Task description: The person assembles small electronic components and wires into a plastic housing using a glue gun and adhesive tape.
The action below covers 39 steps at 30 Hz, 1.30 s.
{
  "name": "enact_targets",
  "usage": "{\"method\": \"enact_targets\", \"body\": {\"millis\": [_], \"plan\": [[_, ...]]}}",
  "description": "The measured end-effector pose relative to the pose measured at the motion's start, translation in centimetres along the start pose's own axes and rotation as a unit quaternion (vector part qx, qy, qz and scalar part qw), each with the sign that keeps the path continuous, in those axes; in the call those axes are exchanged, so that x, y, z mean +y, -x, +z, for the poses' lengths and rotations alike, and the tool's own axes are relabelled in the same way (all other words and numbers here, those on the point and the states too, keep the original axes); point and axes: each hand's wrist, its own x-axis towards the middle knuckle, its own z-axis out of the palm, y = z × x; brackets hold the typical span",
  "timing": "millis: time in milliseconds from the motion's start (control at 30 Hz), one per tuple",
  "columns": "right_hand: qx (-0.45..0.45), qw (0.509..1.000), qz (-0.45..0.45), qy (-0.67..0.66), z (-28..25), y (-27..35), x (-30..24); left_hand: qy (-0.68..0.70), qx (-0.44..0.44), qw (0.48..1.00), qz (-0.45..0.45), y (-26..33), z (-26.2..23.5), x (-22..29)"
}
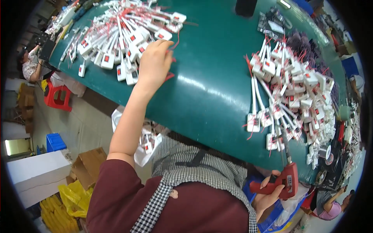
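Note:
My left hand [155, 64] reaches over the near right edge of a heap of white power strips [110, 50] with red switches and loose red wires. Its fingers are bent and slightly apart; the palm side is hidden, and red wires show beside the fingertips. My right hand [272, 190] is wrapped round the grip of a red soldering gun [289, 181]. The metal barrel points up and away, its end over the near edge of a second heap of white power strips [303, 85], also trailing red wires.
The green tabletop [210, 77] lies between the heaps. At its right stand a solder spool [324, 151] and dark cords [305, 44]. A white bag [149, 151] of parts hangs below the table edge. A red stool [58, 97] stands left; co-workers sit far left [29, 66] and lower right [330, 206].

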Motion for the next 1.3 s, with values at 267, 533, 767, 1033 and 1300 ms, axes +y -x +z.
{"method": "enact_targets", "body": {"millis": [267,533,767,1033,1300], "plan": [[0.025,0.989,0.121,-0.080,0.0,0.9,0.1,-0.194,-0.143,0.969,0.052,-5.0,2.0,-6.9],[0.018,0.995,0.067,-0.070,0.9,0.7,-1.3,-0.186,-0.126,0.966,0.129,-12.2,2.2,-8.0],[0.039,0.997,0.013,-0.070,-0.1,0.9,0.0,-0.275,-0.390,0.876,0.067,-15.4,4.2,-7.9],[0.045,0.985,0.060,-0.154,-0.7,1.3,-0.8,-0.010,-0.472,0.878,-0.084,-16.5,4.0,-8.1],[0.025,0.986,0.061,-0.153,-0.8,1.4,-0.7,0.030,-0.417,0.908,-0.027,-16.4,4.1,-9.7]]}}
